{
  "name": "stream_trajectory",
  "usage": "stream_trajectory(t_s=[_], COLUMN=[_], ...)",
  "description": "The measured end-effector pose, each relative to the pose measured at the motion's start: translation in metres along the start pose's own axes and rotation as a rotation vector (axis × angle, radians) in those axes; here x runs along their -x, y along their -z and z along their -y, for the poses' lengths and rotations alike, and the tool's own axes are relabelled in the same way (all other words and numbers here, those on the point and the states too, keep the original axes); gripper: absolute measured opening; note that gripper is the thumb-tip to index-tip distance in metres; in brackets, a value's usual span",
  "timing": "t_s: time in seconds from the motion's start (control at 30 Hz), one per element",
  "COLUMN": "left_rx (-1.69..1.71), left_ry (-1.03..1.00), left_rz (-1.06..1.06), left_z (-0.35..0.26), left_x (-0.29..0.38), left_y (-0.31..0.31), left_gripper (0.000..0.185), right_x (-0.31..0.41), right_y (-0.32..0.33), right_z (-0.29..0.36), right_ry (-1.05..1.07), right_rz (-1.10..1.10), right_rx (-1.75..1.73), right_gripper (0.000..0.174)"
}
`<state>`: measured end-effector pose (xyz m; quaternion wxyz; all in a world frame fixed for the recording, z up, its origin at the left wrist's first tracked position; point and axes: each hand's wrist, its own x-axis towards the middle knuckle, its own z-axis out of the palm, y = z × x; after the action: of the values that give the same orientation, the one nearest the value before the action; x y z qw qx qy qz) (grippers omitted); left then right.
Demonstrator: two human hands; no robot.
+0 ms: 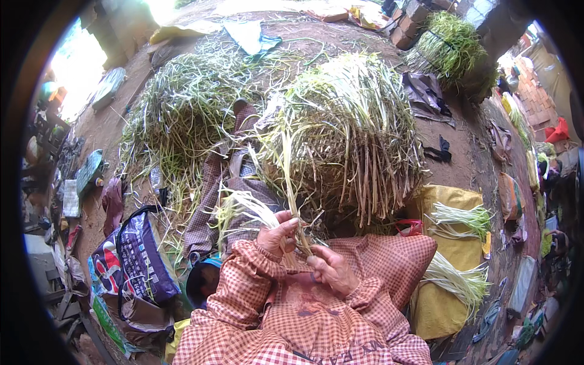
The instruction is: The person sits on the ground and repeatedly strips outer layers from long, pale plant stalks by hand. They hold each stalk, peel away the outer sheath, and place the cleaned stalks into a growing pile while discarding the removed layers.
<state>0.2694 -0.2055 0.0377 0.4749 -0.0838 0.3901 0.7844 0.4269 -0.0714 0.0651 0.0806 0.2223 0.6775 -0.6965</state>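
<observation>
Pale leafy plant stalks [255, 205] fan out to the left from my left hand [277, 235], whose fingers are closed around their lower ends. Upright between my hands stands another long pale stalk [288, 169] with a brown base. My right hand [335, 269] pinches at the base of this stalk, close to my left hand. Just beyond lies a large heap of long stalks [365, 132] with brown lower ends. A checked apron [319, 328] covers my lap below both hands.
Tangled greens [182, 100] lie at the back left. Sorted pale bundles [461, 221] rest on a yellow sack [445, 315] at the right. A purple printed bag [148, 255] stands at the left. A tied green bundle [445, 50] and bricks [413, 23] are at the back right.
</observation>
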Motion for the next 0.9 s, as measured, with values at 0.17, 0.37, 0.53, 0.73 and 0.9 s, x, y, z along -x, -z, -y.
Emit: stream_trajectory(t_s=[0.17,0.37,0.53,0.73,0.9], left_rx=[-0.156,-0.317,-0.017,-0.102,0.011], left_ry=[-0.078,-0.249,-0.388,-0.154,-0.221], left_rz=[-0.009,-0.215,-0.328,-0.15,-0.193], left_z=[0.012,0.018,-0.024,0.038,0.03], left_x=[0.003,0.003,-0.016,-0.007,-0.014], left_y=[-0.001,0.0,0.002,-0.039,-0.013], left_gripper=[0.023,0.018,0.02,0.026,0.024], right_x=[-0.016,-0.024,-0.024,-0.03,-0.025], right_y=[-0.009,0.004,0.0,-0.004,0.003], right_z=[0.01,0.014,0.01,0.007,0.004], right_ry=[-0.07,0.126,0.302,0.362,0.334], right_rz=[-0.093,-0.353,-0.424,-0.513,-0.528], right_rx=[-0.215,0.066,0.378,0.407,0.508], right_gripper=[0.021,0.015,0.014,0.016,0.019])
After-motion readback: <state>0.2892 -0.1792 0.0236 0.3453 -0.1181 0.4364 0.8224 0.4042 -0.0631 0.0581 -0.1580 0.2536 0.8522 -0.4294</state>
